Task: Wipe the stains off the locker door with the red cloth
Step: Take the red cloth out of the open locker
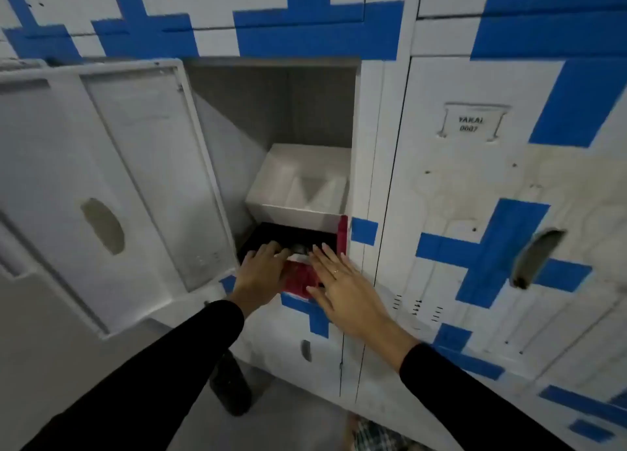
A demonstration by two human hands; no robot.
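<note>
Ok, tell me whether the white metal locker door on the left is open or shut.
Open. The white metal locker door is swung out leftward, showing its inner face and the compartment's white box.

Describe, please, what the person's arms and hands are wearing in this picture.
Both arms are covered by long black sleeves that end at the wrists: the left sleeve and the right sleeve. The hands are bare, with no gloves. The right hand wears a thin ring on one of its fingers. The left hand shows no ring or watch.
</note>
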